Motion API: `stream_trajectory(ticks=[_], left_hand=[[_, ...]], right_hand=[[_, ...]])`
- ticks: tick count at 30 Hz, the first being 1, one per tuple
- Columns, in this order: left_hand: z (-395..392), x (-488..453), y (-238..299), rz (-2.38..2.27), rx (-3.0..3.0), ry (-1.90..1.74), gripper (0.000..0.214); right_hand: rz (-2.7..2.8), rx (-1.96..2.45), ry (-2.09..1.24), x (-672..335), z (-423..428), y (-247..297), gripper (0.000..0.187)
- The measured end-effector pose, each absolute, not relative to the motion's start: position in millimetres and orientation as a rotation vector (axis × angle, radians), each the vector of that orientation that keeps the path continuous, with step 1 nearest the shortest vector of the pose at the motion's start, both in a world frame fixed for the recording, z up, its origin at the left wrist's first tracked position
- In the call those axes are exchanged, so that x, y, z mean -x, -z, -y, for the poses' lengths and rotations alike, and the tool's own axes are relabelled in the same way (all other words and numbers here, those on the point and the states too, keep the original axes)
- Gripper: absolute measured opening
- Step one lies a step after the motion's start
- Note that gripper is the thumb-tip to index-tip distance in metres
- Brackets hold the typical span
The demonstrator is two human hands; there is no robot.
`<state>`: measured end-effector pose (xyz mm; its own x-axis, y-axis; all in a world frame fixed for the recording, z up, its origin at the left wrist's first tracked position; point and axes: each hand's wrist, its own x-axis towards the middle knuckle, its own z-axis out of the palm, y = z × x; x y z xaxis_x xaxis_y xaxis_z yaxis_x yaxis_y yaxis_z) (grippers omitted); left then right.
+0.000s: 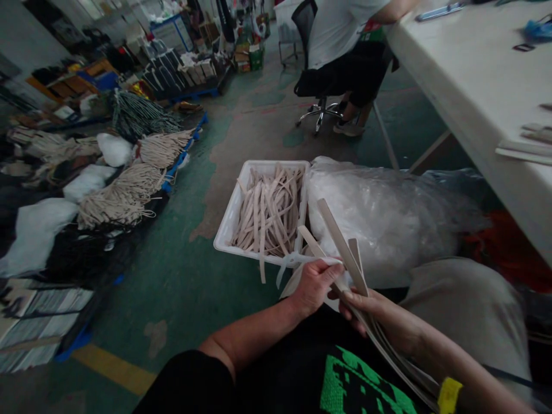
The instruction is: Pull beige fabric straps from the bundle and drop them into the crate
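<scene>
My left hand (314,284) and my right hand (374,313) are both closed on a bundle of flat beige strips (340,244) held over my lap. The strips stick up from my fingers and trail back along my right forearm. A thin white tie (297,261) loops near my left thumb. Just ahead, a white plastic basket (228,227) on the floor holds several more beige strips (269,213).
A large clear plastic bag (383,213) lies right of the basket. A white table (466,86) runs along the right. A person sits on an office chair (317,103) ahead. Bundles of cord and sacks (125,190) cover the floor at left.
</scene>
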<state>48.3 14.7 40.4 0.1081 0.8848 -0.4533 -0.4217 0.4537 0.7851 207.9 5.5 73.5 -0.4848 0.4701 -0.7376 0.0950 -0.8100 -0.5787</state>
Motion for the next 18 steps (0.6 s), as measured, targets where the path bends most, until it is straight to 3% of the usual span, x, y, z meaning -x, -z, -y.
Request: stream_trajectory(ticks=[5,8,11,15,18], left_hand=[[-26,-26,-40,-1.103,-0.333,-1.205,0.054],[-22,-14,-40,-1.134,-0.356,-1.104,0.057],[-9,-15,-47,-1.044,-0.501,-0.877,0.05],[4,-23,-60,-0.928,-0.673,-0.684,0.042],[7,-25,-63,-0.887,-0.691,-0.636,0.041]], right_hand=[[0.966,1.548,-2.074,-230,-23,-57,0.057],[0.853,1.601,-1.909,-245,-40,-54,0.047],[0.844,1.584,-2.064,-234,-52,-59,0.04],[0.911,1.444,-2.272,-201,-57,-65,0.058],[0.946,1.392,-2.307,-188,-57,-62,0.06]])
